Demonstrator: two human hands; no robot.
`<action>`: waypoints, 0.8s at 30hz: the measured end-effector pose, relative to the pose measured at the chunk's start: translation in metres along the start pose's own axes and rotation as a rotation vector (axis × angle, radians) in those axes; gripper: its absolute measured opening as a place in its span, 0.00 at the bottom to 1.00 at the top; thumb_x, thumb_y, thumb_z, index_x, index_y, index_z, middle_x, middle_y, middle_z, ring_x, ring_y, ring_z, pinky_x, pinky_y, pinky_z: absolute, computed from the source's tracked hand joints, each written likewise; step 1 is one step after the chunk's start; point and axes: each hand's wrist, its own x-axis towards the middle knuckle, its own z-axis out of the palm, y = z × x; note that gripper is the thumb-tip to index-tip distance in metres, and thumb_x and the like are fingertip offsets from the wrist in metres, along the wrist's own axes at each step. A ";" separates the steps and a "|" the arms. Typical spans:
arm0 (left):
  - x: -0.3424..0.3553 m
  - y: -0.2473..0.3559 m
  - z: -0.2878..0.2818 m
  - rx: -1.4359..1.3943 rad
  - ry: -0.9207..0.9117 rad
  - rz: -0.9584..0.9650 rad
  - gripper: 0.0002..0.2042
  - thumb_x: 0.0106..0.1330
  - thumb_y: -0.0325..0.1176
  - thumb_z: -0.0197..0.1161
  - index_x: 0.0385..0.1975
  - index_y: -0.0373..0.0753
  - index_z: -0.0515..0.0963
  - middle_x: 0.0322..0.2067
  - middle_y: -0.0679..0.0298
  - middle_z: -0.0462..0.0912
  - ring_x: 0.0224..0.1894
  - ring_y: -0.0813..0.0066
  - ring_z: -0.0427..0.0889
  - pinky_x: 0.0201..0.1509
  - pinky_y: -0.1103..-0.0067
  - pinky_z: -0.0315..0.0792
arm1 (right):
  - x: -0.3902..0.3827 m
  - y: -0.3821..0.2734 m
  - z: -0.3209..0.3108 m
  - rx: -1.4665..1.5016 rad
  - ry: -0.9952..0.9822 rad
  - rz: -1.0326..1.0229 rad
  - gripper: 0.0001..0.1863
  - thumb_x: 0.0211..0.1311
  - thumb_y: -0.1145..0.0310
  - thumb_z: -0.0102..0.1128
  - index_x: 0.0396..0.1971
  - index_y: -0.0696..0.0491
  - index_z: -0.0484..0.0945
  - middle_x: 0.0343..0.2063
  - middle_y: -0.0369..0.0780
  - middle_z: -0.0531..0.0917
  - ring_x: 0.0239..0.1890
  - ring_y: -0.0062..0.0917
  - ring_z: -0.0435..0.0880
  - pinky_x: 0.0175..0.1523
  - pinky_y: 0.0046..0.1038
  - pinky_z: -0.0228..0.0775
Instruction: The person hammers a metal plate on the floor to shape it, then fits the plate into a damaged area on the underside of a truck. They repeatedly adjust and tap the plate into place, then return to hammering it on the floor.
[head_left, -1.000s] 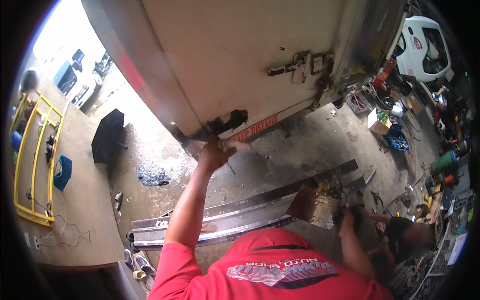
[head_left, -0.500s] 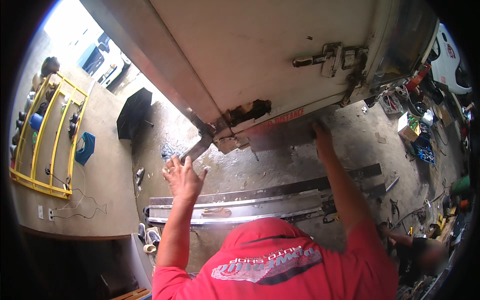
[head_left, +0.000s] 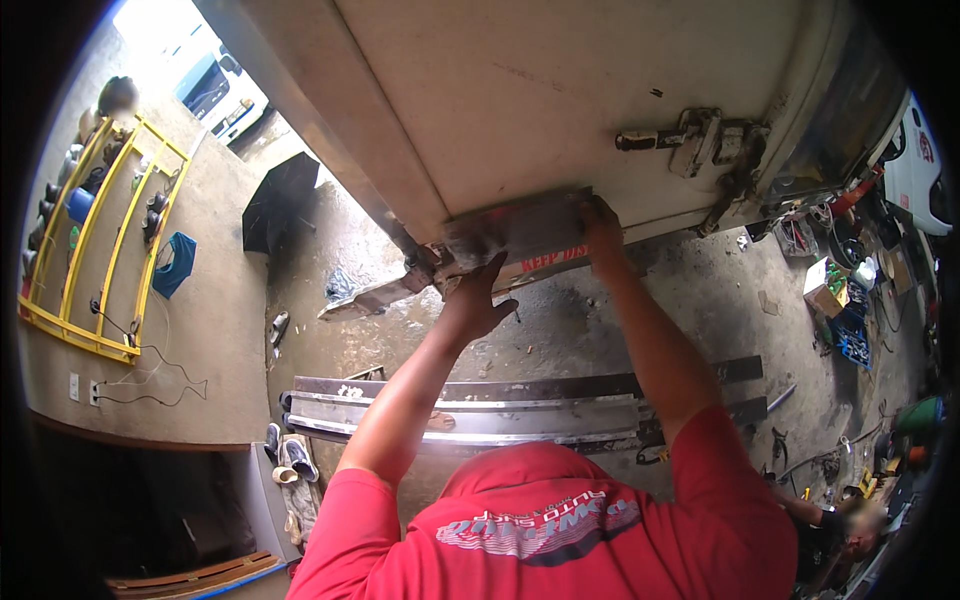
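Observation:
A dark grey metal plate (head_left: 535, 226) lies over the lower corner of a large white vehicle door (head_left: 520, 100). My right hand (head_left: 602, 236) grips the plate at its right end. At its lower left edge, my left hand (head_left: 474, 306) reaches up with fingers stretched and thumb spread, the fingertips at or very near the plate. The rusted corner bracket (head_left: 425, 265) sticks out just left of it. A red-lettered strip (head_left: 550, 260) along the door's bottom edge is partly hidden by my right hand.
Long metal panels (head_left: 520, 410) lie on the floor below my arms. A yellow rack (head_left: 100, 240) stands by the left wall, with a black umbrella (head_left: 280, 205) near it. At the right are a cardboard box (head_left: 826, 284), scattered tools and another person (head_left: 835, 530). A latch (head_left: 705, 142) juts from the door.
My right hand has brought the plate up and left, from below the door's bottom edge onto its rusted hole. My left hand has moved up and right to the plate.

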 end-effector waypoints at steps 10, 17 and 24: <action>0.014 -0.010 0.009 0.554 0.299 0.089 0.45 0.60 0.34 0.69 0.80 0.61 0.58 0.75 0.50 0.63 0.79 0.44 0.56 0.80 0.42 0.49 | -0.022 -0.026 0.030 -0.605 0.230 -0.380 0.19 0.73 0.63 0.60 0.56 0.59 0.73 0.46 0.54 0.82 0.45 0.53 0.85 0.50 0.49 0.78; 0.029 -0.018 0.024 0.696 0.329 0.121 0.46 0.61 0.39 0.70 0.81 0.57 0.55 0.72 0.40 0.63 0.77 0.37 0.56 0.84 0.43 0.38 | -0.056 -0.016 0.023 -0.595 0.069 -0.447 0.37 0.62 0.71 0.68 0.70 0.58 0.62 0.50 0.59 0.78 0.54 0.55 0.81 0.55 0.49 0.79; 0.021 -0.017 0.024 0.472 0.359 0.144 0.48 0.60 0.36 0.73 0.82 0.50 0.54 0.62 0.39 0.70 0.63 0.39 0.70 0.69 0.49 0.65 | -0.075 -0.048 0.062 -0.716 -0.169 -0.310 0.56 0.58 0.71 0.70 0.80 0.62 0.41 0.72 0.64 0.62 0.59 0.60 0.78 0.59 0.49 0.79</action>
